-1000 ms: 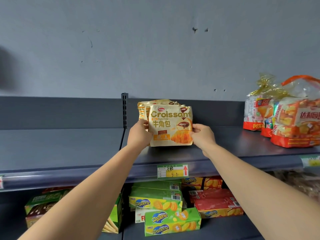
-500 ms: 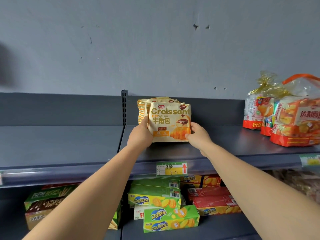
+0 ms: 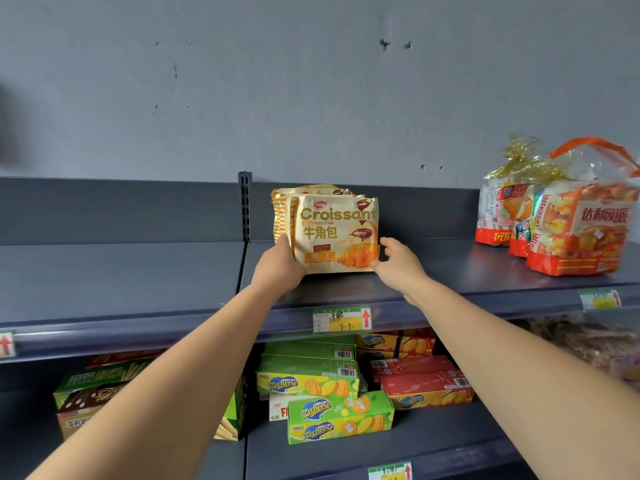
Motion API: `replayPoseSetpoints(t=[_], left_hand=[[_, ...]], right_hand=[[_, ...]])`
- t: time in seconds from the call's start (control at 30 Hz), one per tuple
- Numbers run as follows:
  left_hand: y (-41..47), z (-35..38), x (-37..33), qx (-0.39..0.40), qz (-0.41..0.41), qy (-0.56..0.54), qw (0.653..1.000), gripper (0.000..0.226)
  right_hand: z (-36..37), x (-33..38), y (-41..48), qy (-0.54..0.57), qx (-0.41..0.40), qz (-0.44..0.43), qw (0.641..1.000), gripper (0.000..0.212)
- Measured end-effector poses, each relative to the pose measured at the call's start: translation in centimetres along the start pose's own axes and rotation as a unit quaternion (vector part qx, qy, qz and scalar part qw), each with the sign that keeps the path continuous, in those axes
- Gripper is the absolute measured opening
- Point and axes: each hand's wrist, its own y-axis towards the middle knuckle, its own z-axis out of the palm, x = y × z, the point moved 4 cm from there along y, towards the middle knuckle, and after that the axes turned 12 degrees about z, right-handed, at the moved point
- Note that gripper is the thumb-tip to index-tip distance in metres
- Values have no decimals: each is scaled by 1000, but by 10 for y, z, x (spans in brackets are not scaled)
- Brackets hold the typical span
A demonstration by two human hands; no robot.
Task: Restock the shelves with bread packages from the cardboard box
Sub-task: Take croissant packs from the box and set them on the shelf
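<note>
The one head-worn camera faced forward, near the upper shelf (image 3: 450, 282) and slightly above it. Its wide angle took in the grey wall (image 3: 311, 98) above and the lower shelf (image 3: 443, 434) below.

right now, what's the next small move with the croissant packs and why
Probably release and draw both hands back: the croissant packs stand upright on the shelf, the left hand grips their lower corner, the right hand only touches the other.
</note>
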Motion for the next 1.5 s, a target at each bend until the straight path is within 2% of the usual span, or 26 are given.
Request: replayPoseSetpoints(t=[0.1,0.3,0.4,0.6,0.8,1.0,1.17,1.4,1.5], left_hand=[[-9,-2,-3,17,20,32,999,40],[-37,-9,-13,22,38,77,996,47],[-59,-11,-27,10,79,90,993,47],[-124,-6,-61,-16,150,118,981,43],[-206,9,-81,-8,166,149,975,41],[-301,27,-94,29,190,142,971,46],[-366,41,-102,51,241,150,958,42],[-420,56,-106,83,320,149,932,39],[-436,61,-109,103,357,132,919,41]], right_hand=[[-4,-6,-8,-28,-26,1,999,52],[-17,-22,-34,-72,-91,-10,993,40],[-27,-32,-55,-68,-112,-20,991,34],[-45,-52,-116,-90,-144,-74,983,30],[-55,-88,-202,-142,-175,-105,968,32],[-67,-138,-292,-161,-162,-67,971,36],[-77,-174,-362,-201,-170,-49,964,37],[-78,-209,-442,-215,-230,-18,949,35],[-77,-220,-473,-220,-254,28,941,35]])
